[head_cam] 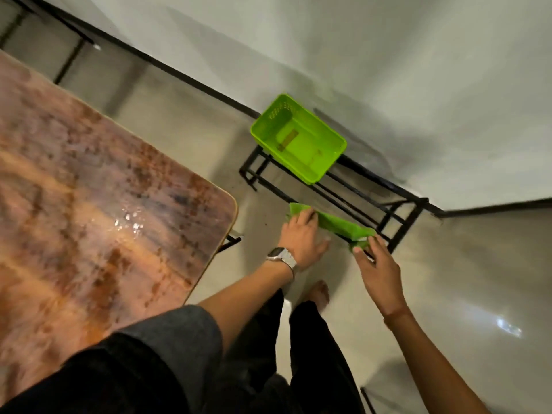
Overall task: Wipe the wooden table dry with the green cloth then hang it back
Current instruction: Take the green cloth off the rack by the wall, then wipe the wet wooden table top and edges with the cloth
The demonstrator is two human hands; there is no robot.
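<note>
I count one thin green cloth (334,223), folded into a long narrow strip and draped over the front top bar of one low black metal rack (397,218) that stands against the pale wall. Both of my hands are on it, one at each end. My left hand (301,237), with one silver metal wristwatch (282,257) on its wrist, lies over the cloth's left end with the fingers curled down onto the fabric; whether they pinch it or only press it flat I cannot tell. My right hand (378,265) meets the right end, where the thumb and fingertips close on the hanging corner of the fabric, so the hold there is narrow and on the cloth itself.

The cloth's long axis runs along the bar, from upper left to lower right in my view, its left end pointing toward the table side and its right end toward the rack's near corner post.

On the far end of the rack sits one bright green rectangular plastic basket (328,135), tilted, well apart from the cloth. To my left is one wooden table (74,189) with a mottled brown top and rounded corner; a small patch of water drops (130,224) glints on it near that corner. One of my bare feet (320,292) shows on the pale tiled floor below my hands
</note>
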